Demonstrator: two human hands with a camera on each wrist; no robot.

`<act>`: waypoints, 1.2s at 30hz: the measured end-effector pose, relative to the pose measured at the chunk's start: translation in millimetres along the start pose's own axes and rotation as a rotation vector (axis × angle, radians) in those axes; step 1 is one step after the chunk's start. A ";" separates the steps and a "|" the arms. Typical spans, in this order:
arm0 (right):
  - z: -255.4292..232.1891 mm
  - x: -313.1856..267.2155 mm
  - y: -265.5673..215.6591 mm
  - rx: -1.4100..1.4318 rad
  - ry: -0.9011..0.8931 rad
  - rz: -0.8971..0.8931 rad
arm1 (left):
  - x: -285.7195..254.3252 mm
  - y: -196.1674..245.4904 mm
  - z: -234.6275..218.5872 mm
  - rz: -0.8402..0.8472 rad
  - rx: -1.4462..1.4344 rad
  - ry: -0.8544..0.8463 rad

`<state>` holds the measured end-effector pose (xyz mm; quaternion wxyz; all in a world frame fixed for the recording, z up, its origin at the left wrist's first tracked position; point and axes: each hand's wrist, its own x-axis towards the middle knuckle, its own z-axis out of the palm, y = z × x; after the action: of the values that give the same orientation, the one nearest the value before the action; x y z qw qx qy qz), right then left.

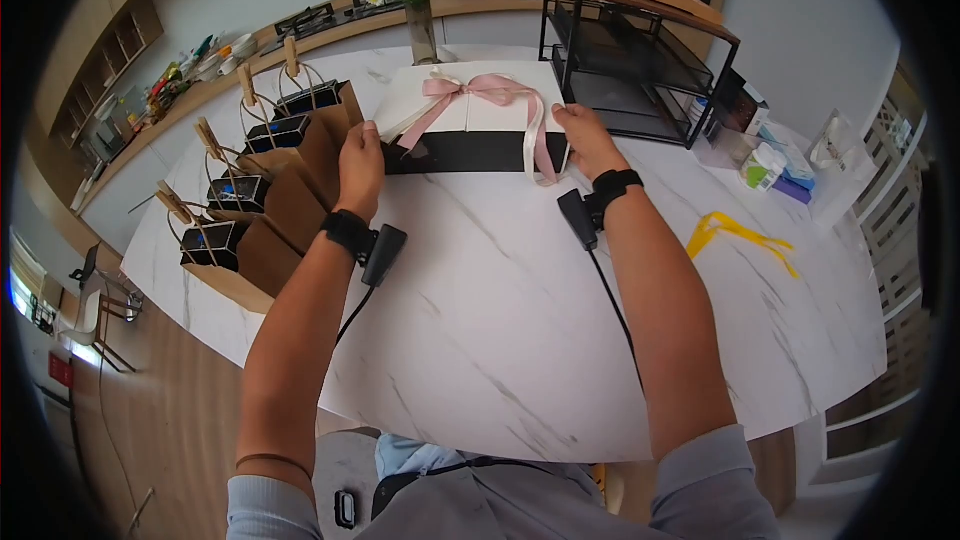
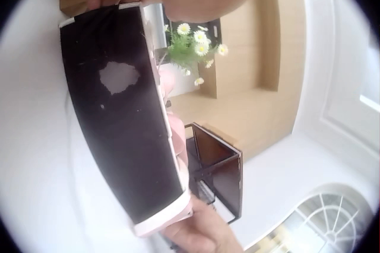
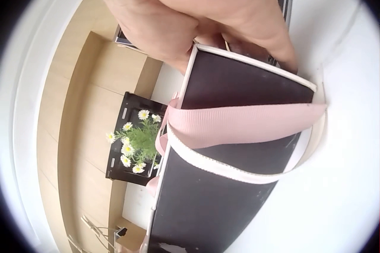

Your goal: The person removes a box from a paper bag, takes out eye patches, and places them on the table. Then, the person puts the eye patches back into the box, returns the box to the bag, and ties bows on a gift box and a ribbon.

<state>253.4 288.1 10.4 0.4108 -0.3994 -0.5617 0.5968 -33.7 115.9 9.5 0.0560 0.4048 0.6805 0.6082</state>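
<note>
A white gift box (image 1: 408, 86) with a black front side lies toward the far part of the marble-patterned table, tied with a pink ribbon bow (image 1: 490, 88). My left hand (image 1: 361, 172) grips its left end, thumb up by the top edge. At the opposite end my right hand (image 1: 592, 143) holds the box the same way. In the right wrist view, pink and cream ribbon tails (image 3: 237, 125) hang down over the black side (image 3: 214, 176). A pale worn patch (image 2: 119, 77) marks that side in the left wrist view.
Several brown paper bags (image 1: 270, 258) with clothespins on their handles line the table's left. Behind the box stands a vase of daisies (image 1: 422, 32). A black mesh rack (image 1: 640, 65) is at back right, near a clear bin (image 1: 722, 152). Yellow ribbon (image 1: 735, 228) lies at right.
</note>
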 end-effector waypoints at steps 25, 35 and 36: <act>-11.1 -124.2 -8.3 0.059 -0.050 -0.350 | -88.5 14.2 -56.8 -0.166 -0.599 -0.324; -21.5 -100.9 -9.1 -0.130 0.038 -0.462 | -55.6 2.0 -17.8 -0.109 -0.305 -0.247; -19.7 -97.6 -6.2 -0.153 0.044 -0.474 | -49.9 -5.0 -14.5 -0.109 -0.301 -0.245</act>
<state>305.7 203.3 17.0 0.5200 -0.2996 -0.6741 0.4307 -11.1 74.0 -12.0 0.2309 0.4257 0.5909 0.6452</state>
